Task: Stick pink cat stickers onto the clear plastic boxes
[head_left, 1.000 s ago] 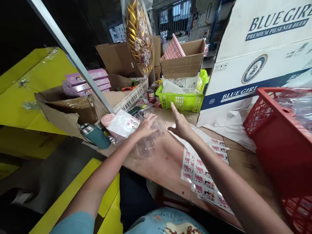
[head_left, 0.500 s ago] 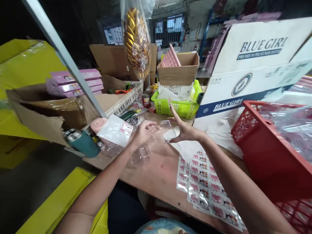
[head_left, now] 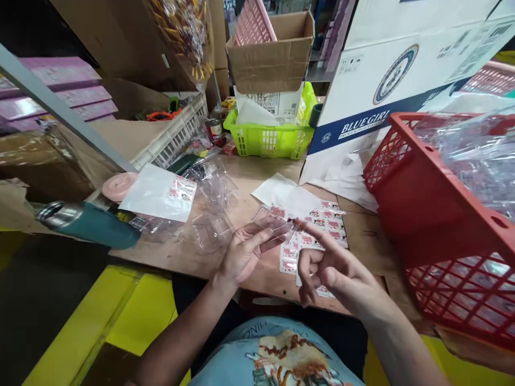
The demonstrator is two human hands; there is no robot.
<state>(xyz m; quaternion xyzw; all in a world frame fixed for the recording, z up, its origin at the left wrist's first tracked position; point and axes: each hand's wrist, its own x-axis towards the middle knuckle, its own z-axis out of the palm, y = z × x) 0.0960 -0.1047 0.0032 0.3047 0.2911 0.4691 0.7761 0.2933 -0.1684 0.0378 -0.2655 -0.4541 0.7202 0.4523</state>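
Note:
My left hand [head_left: 243, 252] holds a small clear plastic box [head_left: 273, 224] in front of my chest, over the near edge of the wooden table [head_left: 249, 177]. My right hand [head_left: 333, 268] is beside it, forefinger stretched to the box's right end and the other fingers curled; a tiny reddish bit sits at the fingertip, too small to name. Sheets of pink and white stickers [head_left: 322, 222] lie on the table just beyond both hands. More clear plastic boxes [head_left: 215, 206] lie to the left.
A red plastic crate [head_left: 438, 214] with clear bags stands at the right. A green basket [head_left: 267, 136], cardboard boxes [head_left: 271, 61] and a large white carton [head_left: 386, 69] line the back. A teal flask [head_left: 88, 225], a pink roll [head_left: 118, 185] and a white bag [head_left: 161, 193] lie at the left.
Both hands have pulled back from the far pile of clear boxes toward my body, the left now holding one clear box. The camera has tilted downward.

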